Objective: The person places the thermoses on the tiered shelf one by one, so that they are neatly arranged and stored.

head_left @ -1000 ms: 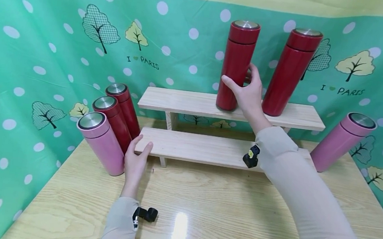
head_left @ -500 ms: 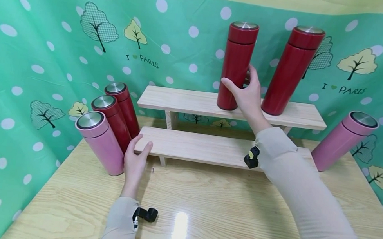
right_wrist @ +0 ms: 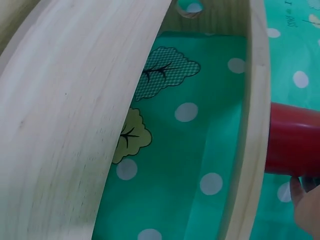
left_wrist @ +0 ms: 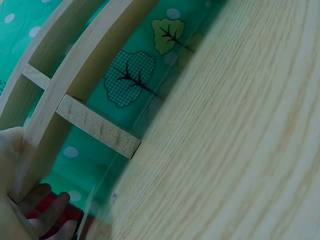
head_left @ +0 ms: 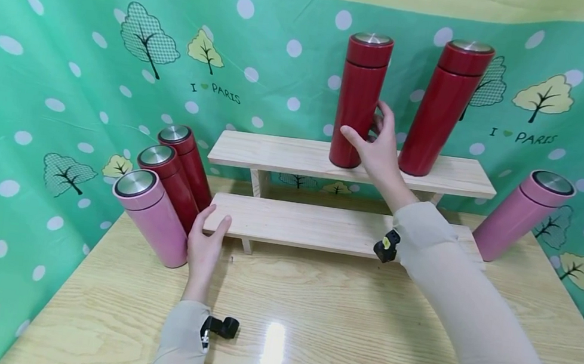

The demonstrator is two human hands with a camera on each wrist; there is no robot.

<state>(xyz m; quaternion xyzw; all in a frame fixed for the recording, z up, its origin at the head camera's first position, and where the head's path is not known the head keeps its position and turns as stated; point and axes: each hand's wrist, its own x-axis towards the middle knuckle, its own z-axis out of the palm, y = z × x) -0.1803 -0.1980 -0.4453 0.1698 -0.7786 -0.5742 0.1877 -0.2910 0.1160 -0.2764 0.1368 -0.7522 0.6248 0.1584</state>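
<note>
At the left end of the lower wooden shelf, my left hand grips the board, thumb on one face and fingers curled round the end. The left wrist view shows this hand partly. My right hand is around the lower right side of a red thermos flask, thumb across its front and fingers partly hidden behind. That flask stands upright on the upper shelf. In the right wrist view, fingers of the right hand lie at the edge of the red thermos flask.
Another red flask stands right of the held one. Two red flasks and a pink flask stand left of the rack. A second pink flask stands at right. Behind hangs a green dotted cloth.
My right hand has slid slightly down and to the right on the red thermos flask, its thumb tip lower. The flask stays on the upper shelf. My left hand keeps its place.
</note>
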